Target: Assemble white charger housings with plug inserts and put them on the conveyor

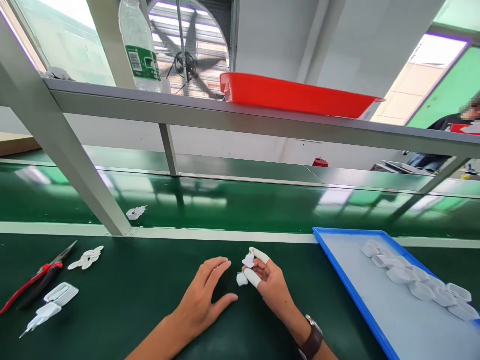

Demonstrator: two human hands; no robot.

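My right hand, with white covers on two fingertips, pinches a small white plastic piece over the green table. Just below it, another white bit shows beside the covered thumb; whether the two are joined is unclear. My left hand is just to the left, its fingers apart and nothing in them. At the far left lie pliers with red and black handles. Near them are a flat white piece and more white plastic parts.
On the right, a blue-rimmed tray holds several white parts. A metal frame rises at left, its shelf bearing a bottle and red tray. A white piece lies behind. A person is at far right.
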